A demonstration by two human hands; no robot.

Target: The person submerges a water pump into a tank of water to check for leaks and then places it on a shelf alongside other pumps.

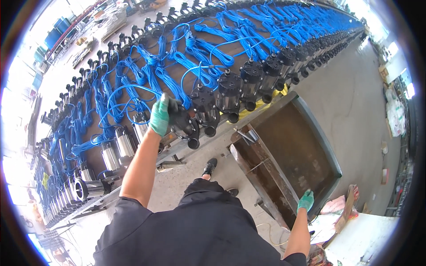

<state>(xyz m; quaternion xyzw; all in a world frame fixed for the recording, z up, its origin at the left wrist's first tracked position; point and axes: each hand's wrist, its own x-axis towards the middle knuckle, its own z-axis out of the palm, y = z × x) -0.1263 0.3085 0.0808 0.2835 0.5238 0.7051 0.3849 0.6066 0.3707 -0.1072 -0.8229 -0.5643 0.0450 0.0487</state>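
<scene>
My left hand (160, 116), in a green-palmed glove, is closed on the top of a black submersible pump (183, 125) at the near edge of a long table. A short outlet pipe sticks out low on that pump. Beside it stand more black pumps (228, 88) in a row, with bundles of blue cable (206, 51) behind them. My right hand (306, 201), gloved too, is out to the right by the near side of a metal cart (339, 170). Its fingers are drawn together; whatever they may hold is too small to make out.
Silver motor bodies (124, 142) line the table's edge to the left, one lying on its side (91, 189). The cart's narrow section holds a few small tools (248, 135). Cardboard (346, 208) and a white surface (366, 239) are at the lower right.
</scene>
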